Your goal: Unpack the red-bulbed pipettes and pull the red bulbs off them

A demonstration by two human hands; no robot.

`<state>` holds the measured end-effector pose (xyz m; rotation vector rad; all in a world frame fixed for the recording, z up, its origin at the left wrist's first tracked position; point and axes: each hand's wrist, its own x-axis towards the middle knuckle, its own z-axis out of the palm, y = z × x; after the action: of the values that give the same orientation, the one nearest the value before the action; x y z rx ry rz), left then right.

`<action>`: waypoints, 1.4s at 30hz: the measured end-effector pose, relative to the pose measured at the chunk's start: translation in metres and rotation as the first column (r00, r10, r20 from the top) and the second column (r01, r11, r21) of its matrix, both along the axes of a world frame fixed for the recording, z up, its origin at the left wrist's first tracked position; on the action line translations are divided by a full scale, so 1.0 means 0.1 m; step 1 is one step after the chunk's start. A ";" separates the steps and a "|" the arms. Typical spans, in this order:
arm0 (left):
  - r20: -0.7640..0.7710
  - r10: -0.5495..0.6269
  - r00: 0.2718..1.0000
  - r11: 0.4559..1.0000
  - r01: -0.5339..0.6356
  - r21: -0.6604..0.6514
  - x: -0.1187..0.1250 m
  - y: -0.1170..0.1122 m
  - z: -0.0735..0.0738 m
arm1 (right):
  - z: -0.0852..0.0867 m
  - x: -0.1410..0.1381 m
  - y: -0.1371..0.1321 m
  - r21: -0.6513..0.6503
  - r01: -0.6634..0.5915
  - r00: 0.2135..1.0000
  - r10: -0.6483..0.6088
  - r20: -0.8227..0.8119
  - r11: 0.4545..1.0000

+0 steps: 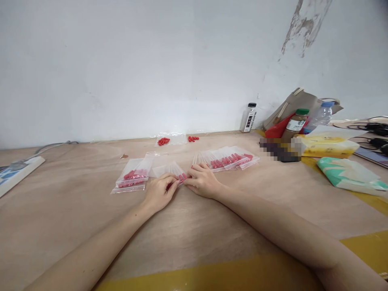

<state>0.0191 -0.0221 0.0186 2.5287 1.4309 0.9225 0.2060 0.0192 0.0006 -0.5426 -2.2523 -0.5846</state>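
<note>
Between my two hands lies a clear zip bag (171, 169) with small red pieces in it. My left hand (162, 190) pinches the bag's near edge on its left side. My right hand (202, 180) pinches the same edge on the right, fingertips close to the left ones. To the left is a stack of filled zip bags (133, 174) with red pieces inside. On the right, several more filled bags (232, 158) overlap in a fanned row, partly behind my right hand. What the red pieces are is too small to tell.
Loose red pieces (163, 141) rest on a clear bag near the wall, with more red pieces (193, 139) beside it. At right stand a black-capped bottle (249, 118), a green-capped bottle (294, 124) and tissue packs (348, 173). A white power strip (22, 173) lies far left.
</note>
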 end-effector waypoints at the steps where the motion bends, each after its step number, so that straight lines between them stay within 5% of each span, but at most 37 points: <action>1: 0.003 0.003 1.000 1.000 -0.003 0.005 0.00 0.00 0.00 | 0.00 0.00 0.00 0.006 -0.008 1.000 0.008 -0.001 1.000; 13: 0.088 -0.005 0.996 0.999 0.001 0.052 0.08 -0.02 -0.05 | -0.02 -0.07 -0.07 -0.021 0.020 0.997 -0.018 0.079 1.000; 20: 0.264 0.118 0.957 0.983 -0.150 0.105 0.02 0.04 -0.08 | 0.02 -0.04 -0.15 -0.112 -0.062 0.992 0.073 0.100 0.992; 26: 0.356 0.074 0.931 0.996 -0.090 0.028 -0.05 0.07 -0.06 | 0.01 0.21 -0.17 -0.472 -0.289 0.956 0.224 -0.191 0.833; 29: 0.308 -0.056 0.950 0.998 0.055 0.010 -0.06 0.06 -0.04 | 0.03 0.35 -0.19 -0.540 -0.375 0.921 0.240 -0.306 0.753; 33: 0.047 -0.173 0.984 0.982 0.176 -0.065 -0.06 0.02 -0.01 | 0.01 0.45 -0.20 -0.601 -0.333 0.916 0.098 -0.389 0.727; 36: -0.117 -0.207 0.971 0.972 0.191 -0.133 -0.02 -0.04 0.01 | -0.04 0.48 -0.20 -0.637 -0.239 0.932 -0.010 -0.361 0.733; 40: -0.170 -0.163 0.972 0.986 0.154 -0.069 0.06 -0.13 0.02 | -0.06 0.51 -0.25 -0.637 -0.044 0.953 -0.159 -0.257 0.769; 42: -0.195 -0.141 0.971 0.990 0.139 -0.026 0.11 -0.18 0.02 | -0.04 0.52 -0.29 -0.682 -0.005 0.950 -0.210 -0.232 0.731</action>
<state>0.0305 -0.0398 0.0203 2.7349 1.2774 0.6550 0.2578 -0.0097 -0.0030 -1.0472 -2.0996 0.3061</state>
